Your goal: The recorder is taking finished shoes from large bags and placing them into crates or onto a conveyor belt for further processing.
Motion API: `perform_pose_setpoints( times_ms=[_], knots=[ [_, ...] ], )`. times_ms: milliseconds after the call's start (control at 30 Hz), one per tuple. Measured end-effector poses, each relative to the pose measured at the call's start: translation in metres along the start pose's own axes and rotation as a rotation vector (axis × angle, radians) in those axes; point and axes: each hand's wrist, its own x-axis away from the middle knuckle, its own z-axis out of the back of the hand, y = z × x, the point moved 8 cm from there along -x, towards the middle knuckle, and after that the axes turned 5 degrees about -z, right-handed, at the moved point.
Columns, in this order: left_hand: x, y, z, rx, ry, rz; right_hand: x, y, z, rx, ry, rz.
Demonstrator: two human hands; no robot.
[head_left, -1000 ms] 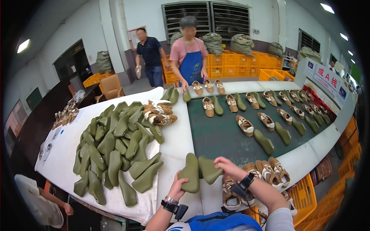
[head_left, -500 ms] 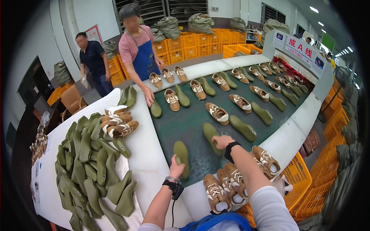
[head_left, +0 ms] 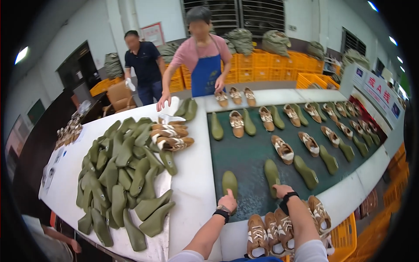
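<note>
Factory floor, dark green belt (head_left: 253, 161) mid-frame, left hand (head_left: 228, 201) fingertips on an olive shoe last (head_left: 230, 182) at lower centre, right hand (head_left: 280, 191) touching a second last (head_left: 271, 171), grip hidden by knuckles, brown shoes (head_left: 273, 229) cut off below, last pile (head_left: 122, 174) left, apron worker (head_left: 201, 54) upper centre.

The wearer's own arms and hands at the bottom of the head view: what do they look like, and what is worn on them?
Both forearms are bare, with no gloves on either hand. The left hand has a dark-strapped wristwatch with a small pale metal face at the wrist. The right hand has a plain broad black wristband. Pale grey-white short sleeves show near the picture's lower edge.
</note>
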Motion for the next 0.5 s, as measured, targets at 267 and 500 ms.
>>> perform_pose_setpoints(
  times_ms=[267, 500],
  knots=[
    [0.018, -0.006, -0.001, 0.105, -0.044, -0.027, 0.177, -0.061, 0.076, -0.026, -0.080, 0.494],
    [0.022, -0.024, -0.017, 0.232, 0.100, -0.005, 0.301, -0.108, -0.027, -0.074, -0.148, 0.451]
  ],
)
